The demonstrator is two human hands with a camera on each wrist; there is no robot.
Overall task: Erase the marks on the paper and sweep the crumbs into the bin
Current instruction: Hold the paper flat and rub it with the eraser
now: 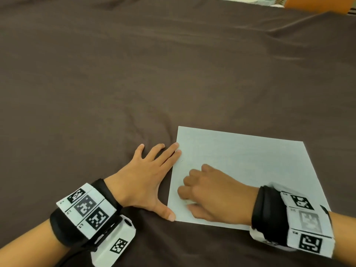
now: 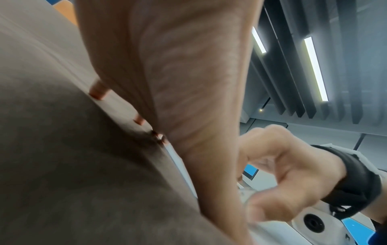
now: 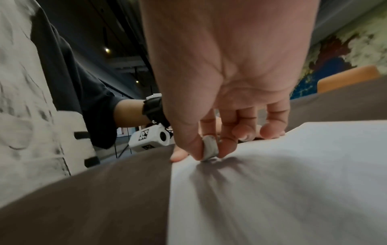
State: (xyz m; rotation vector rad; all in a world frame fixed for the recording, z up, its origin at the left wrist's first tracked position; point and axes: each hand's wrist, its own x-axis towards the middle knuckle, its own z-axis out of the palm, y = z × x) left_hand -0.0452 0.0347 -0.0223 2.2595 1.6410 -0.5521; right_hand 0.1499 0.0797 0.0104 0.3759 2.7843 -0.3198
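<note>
1. Lower right of the head view: a pale, blank-looking rectangular sheet of paper point(image 1: 250, 170) lies flat on a table covered with dark brown cloth point(image 1: 115, 74); its near right corner is hidden under the right wrist band.
2. On the sheet's lower left part sits the right hand point(image 1: 213, 191), fingers curled under so the head view shows knuckles only and nothing of what they hold.
3. Centre of the right wrist view: the grip is narrow, thumb and forefinger pinching a small grey-white rubber eraser point(image 3: 209, 147) whose lower end touches the paper. Its upper part is covered by the fingers.
4. Left of the sheet in the head view, the left hand point(image 1: 142, 180) lies flat with fingers spread and straight, holding nothing; two fingertips and the thumb tip rest on the paper's left edge.
5. One faint short mark point(image 1: 182, 161) shows near the left fingertips; any other marks or crumbs are too faint to make out.
6. At the top edge of the head view, light and orange shapes are cut off and cannot be identified.
7. Motion blur smears the left wrist view, which is mostly palm and cloth.
</note>
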